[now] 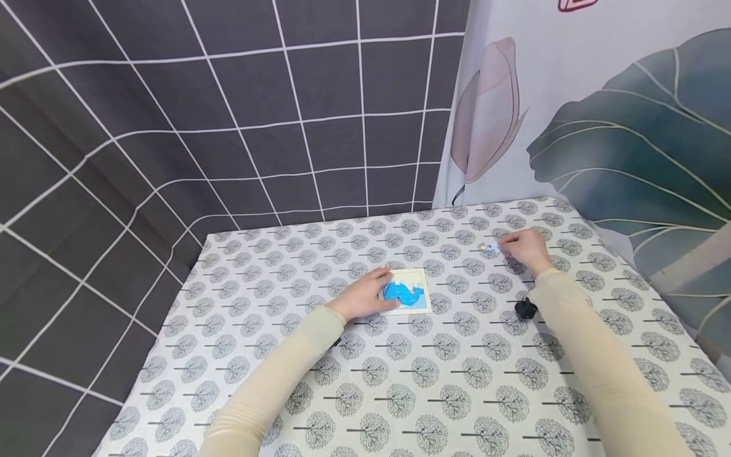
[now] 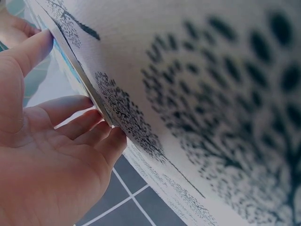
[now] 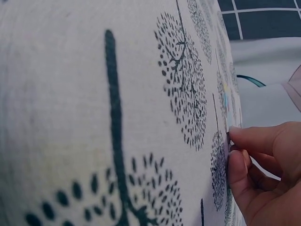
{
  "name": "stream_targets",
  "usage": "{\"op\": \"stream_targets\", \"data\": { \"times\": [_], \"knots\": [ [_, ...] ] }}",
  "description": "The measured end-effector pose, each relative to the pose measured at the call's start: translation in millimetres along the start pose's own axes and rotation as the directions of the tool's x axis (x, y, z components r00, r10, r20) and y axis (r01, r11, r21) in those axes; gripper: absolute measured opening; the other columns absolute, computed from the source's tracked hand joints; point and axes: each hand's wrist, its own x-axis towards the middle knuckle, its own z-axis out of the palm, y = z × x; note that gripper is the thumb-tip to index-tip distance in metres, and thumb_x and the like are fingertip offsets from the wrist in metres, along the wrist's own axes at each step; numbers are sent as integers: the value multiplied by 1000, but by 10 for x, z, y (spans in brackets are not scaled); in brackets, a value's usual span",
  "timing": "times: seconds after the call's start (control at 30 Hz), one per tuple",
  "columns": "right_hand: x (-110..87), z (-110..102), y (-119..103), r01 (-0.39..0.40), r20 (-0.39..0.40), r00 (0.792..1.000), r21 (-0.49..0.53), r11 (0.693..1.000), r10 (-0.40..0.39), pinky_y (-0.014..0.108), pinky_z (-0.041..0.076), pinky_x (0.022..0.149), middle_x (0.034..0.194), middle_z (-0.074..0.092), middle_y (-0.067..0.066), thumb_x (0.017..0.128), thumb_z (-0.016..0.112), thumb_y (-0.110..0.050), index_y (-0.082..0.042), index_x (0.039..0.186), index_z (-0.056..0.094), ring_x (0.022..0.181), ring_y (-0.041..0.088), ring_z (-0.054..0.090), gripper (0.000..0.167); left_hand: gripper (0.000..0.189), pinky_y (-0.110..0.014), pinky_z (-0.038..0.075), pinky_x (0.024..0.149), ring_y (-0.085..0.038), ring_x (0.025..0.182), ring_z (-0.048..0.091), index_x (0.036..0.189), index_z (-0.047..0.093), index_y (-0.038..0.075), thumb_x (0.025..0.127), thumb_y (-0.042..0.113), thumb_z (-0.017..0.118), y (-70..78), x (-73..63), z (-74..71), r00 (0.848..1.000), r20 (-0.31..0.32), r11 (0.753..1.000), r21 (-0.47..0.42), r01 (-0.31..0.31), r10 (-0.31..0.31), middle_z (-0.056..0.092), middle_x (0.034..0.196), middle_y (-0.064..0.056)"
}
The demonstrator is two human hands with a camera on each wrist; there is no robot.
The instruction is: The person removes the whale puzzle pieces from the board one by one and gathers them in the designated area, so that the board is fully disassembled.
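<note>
A small, pale-framed puzzle board [image 1: 421, 303] with a raised blue whale [image 1: 404, 293] lies flat on the table. My left hand [image 1: 362, 295] holds it by its left side. The thumb lies over the board's face, and the other fingers curl against its edge in the left wrist view. Farther right, my right hand [image 1: 525, 249] reaches down to the cloth beside some small colourful pieces [image 1: 487, 247]. Thumb and forefinger come together on a thin dark edge in the right wrist view. The fingers hide most of what they pinch.
A white tablecloth [image 1: 320, 387] with grey tree prints covers the table. Behind and to the left hangs a dark grid-patterned curtain [image 1: 320, 120]. A pale curtain [image 1: 502, 171] with large leaf prints hangs at the right. A black wrist device [image 1: 525, 309] sits beneath the right forearm.
</note>
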Motion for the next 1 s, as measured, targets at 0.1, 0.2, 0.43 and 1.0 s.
{"op": "stream_targets", "data": {
  "times": [0.1,0.2,0.43,1.0],
  "knots": [
    [7,9,0,-7,3,1000,1,1000,7,55,50,93,121,64,31,98,63,-14,8,117,68,102,42,63,30,85,-41,20,123,-26,152,21,157,34,6,94,56,63,9,-8,-14,1000,3,1000,0,-2,2,23,166,-7],
    [15,23,0,-6,7,1000,-1,1000,6,54,50,93,121,64,31,98,62,-15,8,118,67,104,42,61,30,84,-41,20,123,-26,152,21,156,34,6,94,55,63,17,-17,-21,1000,3,1000,-4,0,1,23,166,-7],
    [5,50,-32,-17,16,1000,-9,1000,17,56,50,94,117,66,31,100,60,-17,7,120,66,103,42,63,31,82,-42,20,123,-27,152,22,156,35,5,95,52,63,26,-42,-36,1000,0,1000,-16,-8,8,24,166,-9],
    [-54,126,-67,17,-126,992,18,1000,-15,47,49,83,116,65,29,101,54,-15,7,117,67,100,40,60,30,94,-39,17,124,-27,153,20,160,20,4,93,51,67,10,-62,-34,1000,-26,999,-49,-5,3,21,166,-11]
  ]
}}
